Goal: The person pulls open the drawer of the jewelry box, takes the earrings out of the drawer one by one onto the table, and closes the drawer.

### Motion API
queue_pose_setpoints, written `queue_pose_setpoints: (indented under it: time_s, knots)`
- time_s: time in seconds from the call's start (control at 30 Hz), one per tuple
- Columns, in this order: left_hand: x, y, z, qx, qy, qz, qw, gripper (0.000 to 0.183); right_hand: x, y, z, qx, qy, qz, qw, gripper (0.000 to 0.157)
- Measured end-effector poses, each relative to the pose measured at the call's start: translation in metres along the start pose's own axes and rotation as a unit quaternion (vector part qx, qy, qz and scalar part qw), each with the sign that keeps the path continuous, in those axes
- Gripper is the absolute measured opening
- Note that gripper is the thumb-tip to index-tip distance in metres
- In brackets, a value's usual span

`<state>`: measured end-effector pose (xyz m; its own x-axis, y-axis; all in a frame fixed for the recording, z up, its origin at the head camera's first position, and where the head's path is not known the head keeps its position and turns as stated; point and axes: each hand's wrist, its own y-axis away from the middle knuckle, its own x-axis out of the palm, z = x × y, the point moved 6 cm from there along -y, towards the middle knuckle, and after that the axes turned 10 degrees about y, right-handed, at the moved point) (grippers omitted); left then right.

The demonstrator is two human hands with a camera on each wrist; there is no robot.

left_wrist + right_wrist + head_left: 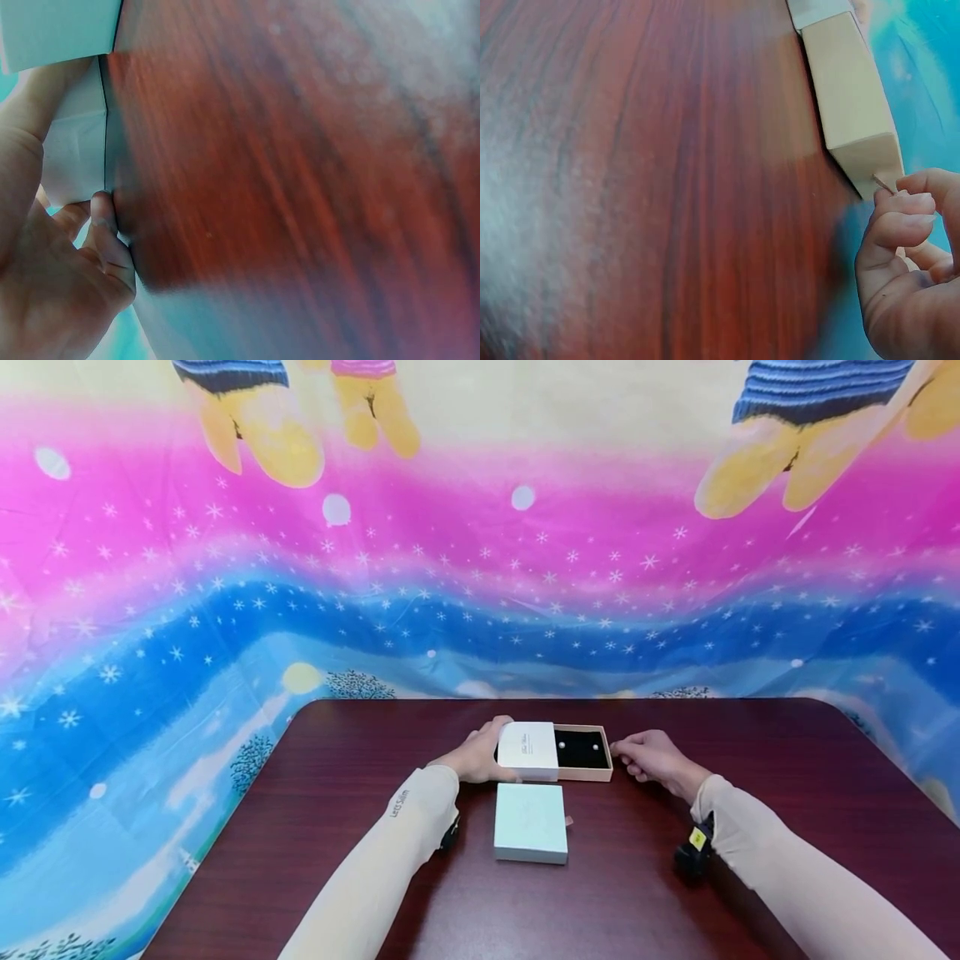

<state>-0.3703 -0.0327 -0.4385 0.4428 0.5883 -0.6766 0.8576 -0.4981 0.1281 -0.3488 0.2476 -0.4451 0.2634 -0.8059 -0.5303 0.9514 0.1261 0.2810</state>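
A white jewelry box sleeve lies near the back of the table, with its peach-edged drawer slid partway out to the right. On the drawer's black pad sit two pearl-like studs. My left hand grips the sleeve from its left end, thumb at the near side and fingers round the far side. At the drawer's outer end, my right hand pinches a small pull tab between thumb and finger. The tab joins the drawer's end wall in the right wrist view.
A closed mint-green box lies just in front of the white one, a small pink tab sticking out at its right. Dark reddish wood forms the tabletop. Behind its back edge hangs a patterned cloth.
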Motion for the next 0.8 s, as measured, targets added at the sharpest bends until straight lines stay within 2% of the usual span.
queue_pose_setpoints:
  time_s: [0.23, 0.53, 0.8]
  knots:
    - [0.0, -0.002, 0.002, -0.001, 0.001, 0.0, 1.0, 0.099, -0.007, 0.003, 0.002, -0.005, 0.001, -0.006, 1.0, 0.035]
    - [0.001, -0.001, 0.001, 0.003, -0.001, 0.001, 1.0, 0.099, -0.012, 0.001, -0.002, 0.002, 0.005, -0.015, 1.0, 0.033]
    - [0.0, -0.001, 0.0, 0.004, -0.001, 0.0, 1.0, 0.098, -0.02, 0.005, 0.005, -0.008, 0.032, -0.029, 0.999, 0.036]
